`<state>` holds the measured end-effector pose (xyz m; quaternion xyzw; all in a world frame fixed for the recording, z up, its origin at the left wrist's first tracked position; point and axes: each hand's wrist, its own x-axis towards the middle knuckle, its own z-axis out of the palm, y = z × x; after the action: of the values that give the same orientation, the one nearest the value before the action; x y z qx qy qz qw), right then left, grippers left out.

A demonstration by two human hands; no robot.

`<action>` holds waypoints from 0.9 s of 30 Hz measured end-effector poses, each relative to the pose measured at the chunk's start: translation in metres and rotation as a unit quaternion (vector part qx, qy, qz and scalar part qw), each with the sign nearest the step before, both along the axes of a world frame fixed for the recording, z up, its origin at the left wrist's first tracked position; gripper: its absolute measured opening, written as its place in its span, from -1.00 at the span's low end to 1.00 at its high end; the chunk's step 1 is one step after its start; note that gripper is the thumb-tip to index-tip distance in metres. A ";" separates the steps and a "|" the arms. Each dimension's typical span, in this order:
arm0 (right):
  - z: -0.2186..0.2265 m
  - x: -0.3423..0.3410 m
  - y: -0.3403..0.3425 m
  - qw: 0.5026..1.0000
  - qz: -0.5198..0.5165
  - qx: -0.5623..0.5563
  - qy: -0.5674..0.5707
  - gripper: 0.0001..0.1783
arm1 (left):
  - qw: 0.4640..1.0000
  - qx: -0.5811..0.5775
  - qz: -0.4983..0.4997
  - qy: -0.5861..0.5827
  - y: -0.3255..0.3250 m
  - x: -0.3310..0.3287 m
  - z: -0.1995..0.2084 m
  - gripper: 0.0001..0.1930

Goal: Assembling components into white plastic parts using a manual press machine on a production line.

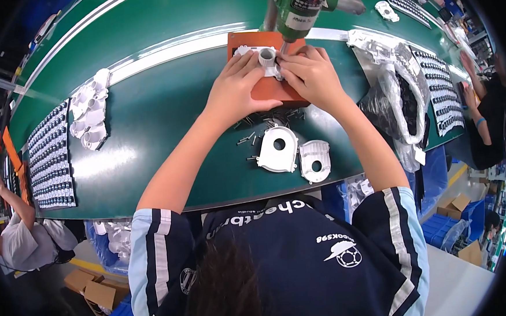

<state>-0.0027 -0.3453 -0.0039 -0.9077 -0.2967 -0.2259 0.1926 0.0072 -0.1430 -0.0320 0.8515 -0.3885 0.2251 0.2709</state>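
A white plastic housing (267, 57) with a short round tube lies on an orange-brown block (278, 91) on the green bench. My left hand (236, 84) grips its left side, fingertips on the part and thumb along the block's front. At the housing's right side, my right hand (311, 73) has thumb and forefinger pinched together; whatever is between them is too small or hidden to make out. Just above those fingertips comes the metal tip of a green bench press (302, 7). Nearer me lie two loose white covers (277, 149) (315, 161), each with a round hole.
Small metal pins (252, 138) are scattered before the block. White parts (91, 113) and a tray of small dark-topped pieces (51, 159) lie left. Clear plastic bags (397, 100) and another tray (439, 91) sit right. Other people's arms (478, 109) show at both sides.
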 end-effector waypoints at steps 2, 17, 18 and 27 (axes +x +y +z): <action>0.003 -0.006 0.002 0.999 -0.020 -0.040 -0.025 -0.76 | 1.000 -0.002 -0.003 -0.009 -0.001 0.000 -0.001 -0.42; -0.049 -0.072 -0.043 0.998 -0.005 -0.059 0.018 -0.78 | 1.000 -0.008 0.024 0.006 0.001 -0.002 0.000 -0.40; -0.050 -0.070 -0.043 0.998 0.001 -0.064 0.007 -0.79 | 1.000 -0.007 0.026 0.006 0.001 -0.002 0.000 -0.40; -0.058 -0.065 -0.038 1.000 -0.006 -0.011 0.009 -0.82 | 1.000 -0.005 0.008 0.013 -0.001 -0.003 0.001 -0.40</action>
<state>-0.0678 -0.3829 -0.0621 -0.9136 -0.2919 -0.2156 0.1836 0.0043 -0.1439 -0.0314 0.8563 -0.3767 0.2179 0.2781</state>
